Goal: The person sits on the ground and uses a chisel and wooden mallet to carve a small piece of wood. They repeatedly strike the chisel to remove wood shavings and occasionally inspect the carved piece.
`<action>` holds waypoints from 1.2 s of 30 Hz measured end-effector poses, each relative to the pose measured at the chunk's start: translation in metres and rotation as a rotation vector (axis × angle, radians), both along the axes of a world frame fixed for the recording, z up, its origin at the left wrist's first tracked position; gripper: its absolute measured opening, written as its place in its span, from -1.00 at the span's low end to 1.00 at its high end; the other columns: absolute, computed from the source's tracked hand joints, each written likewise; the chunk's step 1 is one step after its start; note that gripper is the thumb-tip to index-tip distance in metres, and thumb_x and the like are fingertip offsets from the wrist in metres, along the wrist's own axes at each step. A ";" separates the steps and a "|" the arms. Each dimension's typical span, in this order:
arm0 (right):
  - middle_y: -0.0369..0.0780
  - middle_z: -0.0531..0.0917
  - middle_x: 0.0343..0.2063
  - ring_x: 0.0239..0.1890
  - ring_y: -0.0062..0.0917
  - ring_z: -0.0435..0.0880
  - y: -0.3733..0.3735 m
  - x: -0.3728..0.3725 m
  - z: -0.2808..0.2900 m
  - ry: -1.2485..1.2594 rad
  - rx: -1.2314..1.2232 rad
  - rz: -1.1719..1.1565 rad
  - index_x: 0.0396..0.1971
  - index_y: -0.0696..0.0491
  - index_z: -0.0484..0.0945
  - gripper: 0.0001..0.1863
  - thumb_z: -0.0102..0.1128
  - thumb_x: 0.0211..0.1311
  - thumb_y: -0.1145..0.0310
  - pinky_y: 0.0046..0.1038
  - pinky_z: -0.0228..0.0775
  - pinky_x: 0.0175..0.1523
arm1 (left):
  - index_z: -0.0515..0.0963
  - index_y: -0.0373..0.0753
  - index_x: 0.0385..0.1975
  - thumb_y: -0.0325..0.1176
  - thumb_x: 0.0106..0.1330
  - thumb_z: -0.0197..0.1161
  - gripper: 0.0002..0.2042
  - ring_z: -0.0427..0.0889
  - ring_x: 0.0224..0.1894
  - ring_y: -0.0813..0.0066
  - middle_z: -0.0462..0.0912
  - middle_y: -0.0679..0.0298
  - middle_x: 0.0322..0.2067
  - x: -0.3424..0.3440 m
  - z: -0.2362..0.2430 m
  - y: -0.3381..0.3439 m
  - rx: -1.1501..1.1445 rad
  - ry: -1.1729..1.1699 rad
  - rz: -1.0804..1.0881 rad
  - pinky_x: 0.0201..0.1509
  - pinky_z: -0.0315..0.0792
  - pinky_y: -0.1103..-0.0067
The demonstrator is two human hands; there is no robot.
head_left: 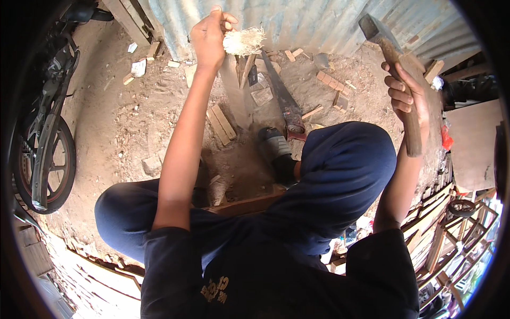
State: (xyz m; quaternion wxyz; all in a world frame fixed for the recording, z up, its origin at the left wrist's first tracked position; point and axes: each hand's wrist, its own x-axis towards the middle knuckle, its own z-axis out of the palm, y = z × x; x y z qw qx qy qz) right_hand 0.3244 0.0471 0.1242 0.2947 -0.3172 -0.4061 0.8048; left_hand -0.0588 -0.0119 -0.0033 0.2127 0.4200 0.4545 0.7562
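Observation:
My left hand [210,40] is raised at top centre, its fingers curled on a pale, shredded piece of wood [243,41]; whether this joins the sticks below it, I cannot tell. My right hand [404,93] grips the wooden handle of a hammer [385,45] with a dark, blocky head, held up at the upper right. Below and between my hands, a long dark tool [281,101], apparently a saw with a reddish handle, lies beside my sandalled foot [275,151].
Wood offcuts [220,122] and debris litter the dirt ground. A corrugated metal wall [297,21] rises ahead. A motorbike [50,149] stands at the left. At the right are a plywood sheet [473,143], wooden frames [441,239] and a small wheel [461,208]. My bent knees flank the work area.

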 end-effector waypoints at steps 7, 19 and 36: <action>-0.34 0.53 -0.51 -0.51 -0.67 0.56 0.046 0.074 -0.247 -0.170 -0.339 -0.225 -0.13 0.18 0.51 -0.77 0.22 0.39 0.33 -0.60 0.44 -0.44 | 0.66 -0.28 -0.40 -0.14 0.44 0.22 -0.69 0.48 -0.33 0.68 0.59 0.42 -0.46 -0.021 -0.003 -0.012 -0.114 0.334 -0.123 -0.18 0.33 0.65; -0.26 0.63 -0.33 -0.33 -0.60 0.63 -0.034 0.067 -0.436 -0.876 -0.354 0.053 0.10 0.12 0.47 -0.59 0.21 0.40 0.19 -0.53 0.50 -0.27 | 0.68 -0.07 -0.17 0.17 0.07 0.43 -0.52 0.54 -0.05 0.49 0.67 0.41 -0.26 -0.082 0.004 -0.022 -0.520 0.492 -0.174 0.26 0.27 0.37; -0.11 0.70 -0.13 -0.36 -0.53 0.68 0.018 -0.184 -0.014 -0.691 1.301 0.555 0.27 0.04 0.48 -0.39 0.27 0.35 0.00 -0.38 0.54 -0.24 | 0.70 -0.19 -0.14 0.23 0.09 0.44 -0.41 0.61 -0.02 0.37 0.72 0.26 -0.17 -0.043 0.019 -0.021 -0.583 0.542 -0.156 0.24 0.36 0.42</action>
